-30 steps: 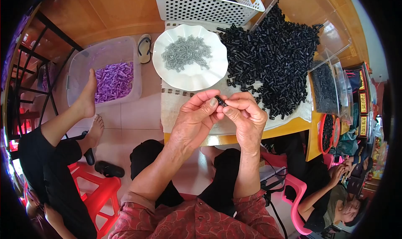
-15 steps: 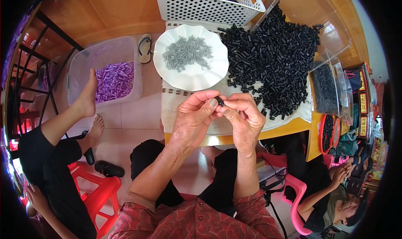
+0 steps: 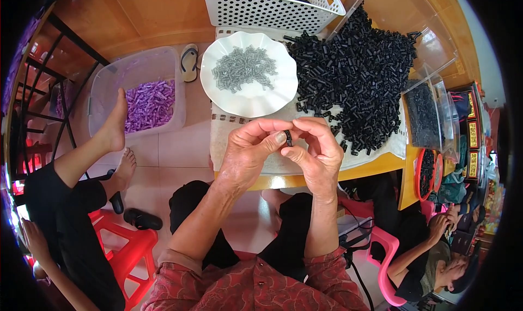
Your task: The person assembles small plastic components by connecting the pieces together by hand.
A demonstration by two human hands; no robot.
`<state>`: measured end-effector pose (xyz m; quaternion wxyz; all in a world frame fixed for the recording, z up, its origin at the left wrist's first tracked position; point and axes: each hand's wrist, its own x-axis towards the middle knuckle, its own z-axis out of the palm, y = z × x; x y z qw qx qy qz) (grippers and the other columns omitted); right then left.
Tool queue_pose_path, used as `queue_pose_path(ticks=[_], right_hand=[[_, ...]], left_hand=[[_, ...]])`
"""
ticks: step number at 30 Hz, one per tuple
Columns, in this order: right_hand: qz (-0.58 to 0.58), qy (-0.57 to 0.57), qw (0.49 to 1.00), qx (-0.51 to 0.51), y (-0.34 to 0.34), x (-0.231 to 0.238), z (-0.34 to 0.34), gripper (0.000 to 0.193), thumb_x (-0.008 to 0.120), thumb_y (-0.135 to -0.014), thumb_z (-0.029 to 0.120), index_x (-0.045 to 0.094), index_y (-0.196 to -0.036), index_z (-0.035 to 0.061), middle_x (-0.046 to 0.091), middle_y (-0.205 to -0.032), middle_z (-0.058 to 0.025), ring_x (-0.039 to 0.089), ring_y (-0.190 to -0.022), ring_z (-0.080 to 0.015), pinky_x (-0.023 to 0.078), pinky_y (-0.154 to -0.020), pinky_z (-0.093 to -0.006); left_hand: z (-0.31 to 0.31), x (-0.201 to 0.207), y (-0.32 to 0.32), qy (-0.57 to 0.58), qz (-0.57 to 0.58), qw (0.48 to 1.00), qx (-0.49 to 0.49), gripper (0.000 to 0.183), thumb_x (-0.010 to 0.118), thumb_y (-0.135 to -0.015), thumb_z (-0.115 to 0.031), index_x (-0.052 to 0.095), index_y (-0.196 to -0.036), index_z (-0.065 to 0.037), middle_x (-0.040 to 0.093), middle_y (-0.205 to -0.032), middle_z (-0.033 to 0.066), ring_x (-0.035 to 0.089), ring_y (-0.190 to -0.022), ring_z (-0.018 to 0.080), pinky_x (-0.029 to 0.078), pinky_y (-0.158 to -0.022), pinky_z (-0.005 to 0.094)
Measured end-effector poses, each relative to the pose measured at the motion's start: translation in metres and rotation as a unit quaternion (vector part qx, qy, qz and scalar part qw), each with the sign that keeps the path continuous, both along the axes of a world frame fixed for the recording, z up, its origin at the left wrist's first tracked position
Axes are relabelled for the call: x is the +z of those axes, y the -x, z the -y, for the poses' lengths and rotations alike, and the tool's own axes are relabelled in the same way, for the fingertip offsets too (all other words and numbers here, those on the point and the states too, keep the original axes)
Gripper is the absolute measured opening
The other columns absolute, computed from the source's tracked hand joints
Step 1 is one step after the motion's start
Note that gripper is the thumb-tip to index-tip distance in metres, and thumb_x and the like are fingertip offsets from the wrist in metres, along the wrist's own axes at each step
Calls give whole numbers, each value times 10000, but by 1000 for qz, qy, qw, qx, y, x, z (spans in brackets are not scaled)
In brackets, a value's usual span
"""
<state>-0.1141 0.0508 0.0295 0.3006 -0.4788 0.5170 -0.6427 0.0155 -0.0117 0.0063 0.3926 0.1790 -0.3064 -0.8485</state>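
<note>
In front of me, above the table's near edge, a small black cylindrical plastic piece (image 3: 288, 138) is pinched between the thumb and fingers of my left hand (image 3: 243, 156). My right hand (image 3: 320, 159) closes in from the other side. Its thumb is at the piece's lower end and its forefinger near the top. Just beyond my hands stands a white wavy-rimmed plate (image 3: 248, 104), with many small greyish see-through pieces (image 3: 245, 68), perhaps springs, heaped on it. To its right spreads a large pile of similar black pieces (image 3: 354, 77).
At the back, a white perforated basket (image 3: 267, 12) holds more black pieces. A clear tub (image 3: 177, 107) of purple pieces stands on the floor at left. Other people sit on both sides, near a red stool (image 3: 128, 251) and a pink chair (image 3: 384, 256). Clear boxes (image 3: 425, 112) line the right.
The black piece has turned more upright between my fingers. My right thumb has shifted lower and left, and its forefinger has risen slightly. The seated person's hand at left has moved up.
</note>
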Motion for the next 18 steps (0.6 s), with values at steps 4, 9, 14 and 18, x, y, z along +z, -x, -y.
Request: queue_pose_path(ticks=[4, 9, 14, 18], right_hand=[[-9, -7, 1000, 27, 1, -1, -2, 452, 773, -726, -23, 616, -1149, -16, 586, -1131, -113, 550, -919, -141, 474, -826, -273], [-8, -15, 999, 41, 3, -2, -3, 437, 765, -725, -42, 624, -1139, -29, 622, -1094, -123, 545, -917, -132, 472, -829, -270], [27, 8, 999, 30, 1, 0, -2, 396, 756, -725, -70, 642, -1102, -28, 649, -1014, -99, 583, -848, -122, 487, -786, -251], [70, 6, 998, 7, 6, 0, -5, 380, 758, -719, -79, 652, -1080, -28, 656, -980, -93, 587, -825, -125, 483, -780, -255]], left_hand=[[1, 4, 1, 1, -14, 1000, -2, 260, 578, -914, 20, 617, -1168, -20, 672, -943, 84, 608, -849, 106, 498, -796, 262], [1, 6, 2, -27, -6, 1000, -9, 347, 599, -904, 13, 577, -1248, -22, 670, -954, 78, 610, -874, 109, 492, -835, 281], [1, -2, -1, -9, -21, 999, -42, 447, 637, -879, 9, 536, -1313, -28, 654, -1019, 60, 606, -911, 114, 491, -861, 279], [1, 7, -3, 88, 11, 994, -63, 543, 732, -805, -51, 536, -1310, -12, 653, -1039, 44, 630, -1006, 170, 509, -893, 318]])
